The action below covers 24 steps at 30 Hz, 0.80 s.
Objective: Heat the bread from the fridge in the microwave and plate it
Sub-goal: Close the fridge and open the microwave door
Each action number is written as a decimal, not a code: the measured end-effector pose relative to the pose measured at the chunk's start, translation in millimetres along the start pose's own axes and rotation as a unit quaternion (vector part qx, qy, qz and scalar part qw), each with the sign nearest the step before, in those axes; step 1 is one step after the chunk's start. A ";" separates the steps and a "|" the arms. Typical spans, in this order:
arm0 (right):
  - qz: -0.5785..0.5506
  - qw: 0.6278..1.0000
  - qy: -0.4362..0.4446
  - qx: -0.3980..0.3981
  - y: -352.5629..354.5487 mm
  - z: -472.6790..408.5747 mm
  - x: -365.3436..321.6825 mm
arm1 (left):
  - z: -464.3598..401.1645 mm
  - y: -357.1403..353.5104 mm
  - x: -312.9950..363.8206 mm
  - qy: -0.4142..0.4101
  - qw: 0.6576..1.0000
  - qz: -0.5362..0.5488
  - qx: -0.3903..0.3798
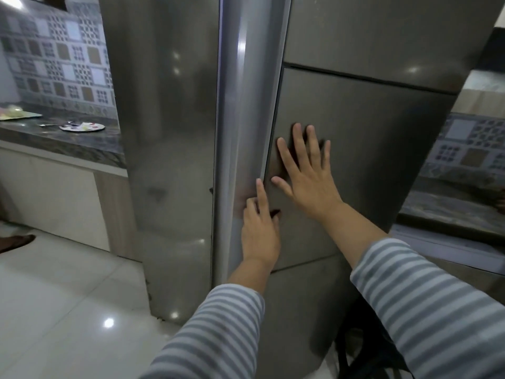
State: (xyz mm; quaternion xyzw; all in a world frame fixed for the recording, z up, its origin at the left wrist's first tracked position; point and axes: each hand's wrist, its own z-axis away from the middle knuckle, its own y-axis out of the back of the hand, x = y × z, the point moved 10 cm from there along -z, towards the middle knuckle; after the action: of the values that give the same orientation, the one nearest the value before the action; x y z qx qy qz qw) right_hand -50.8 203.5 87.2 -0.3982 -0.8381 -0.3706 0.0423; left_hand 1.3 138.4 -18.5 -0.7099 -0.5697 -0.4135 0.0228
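Fridge [355, 138] door shut, bread unseen. My right hand [308, 170] lies flat and released on the door; left hand [259, 228], fingers loose, feels the door edge for a grip.

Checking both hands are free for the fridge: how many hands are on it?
2. The left hand touches the grey metal fridge at the door's edge; the right hand lies flat, fingers spread, on the door front. Neither holds anything.

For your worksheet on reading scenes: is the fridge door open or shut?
Shut. The door lies flush with the fridge body, no interior showing; the right hand is flat on it.
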 end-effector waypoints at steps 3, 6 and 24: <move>0.013 1.000 -0.003 0.013 -27.7 -23.2 -7.7 | -25.3 -15.7 -31.5 0.007 0.999 -0.020 -0.028; 0.027 1.000 -0.001 0.005 -57.0 -45.7 -11.0 | -50.5 -29.4 -59.8 0.032 0.998 -0.013 -0.055; 0.158 0.970 0.171 0.071 -184.1 -126.4 3.2 | -183.6 -120.4 -147.1 0.022 0.994 0.029 -0.107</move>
State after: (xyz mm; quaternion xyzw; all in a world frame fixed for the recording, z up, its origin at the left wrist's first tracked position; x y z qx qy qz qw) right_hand -210.0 47.6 71.4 -0.4525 -0.7690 -0.3615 0.2706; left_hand -202.6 -28.2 -40.9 -0.7152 -0.5005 -0.4870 -0.0289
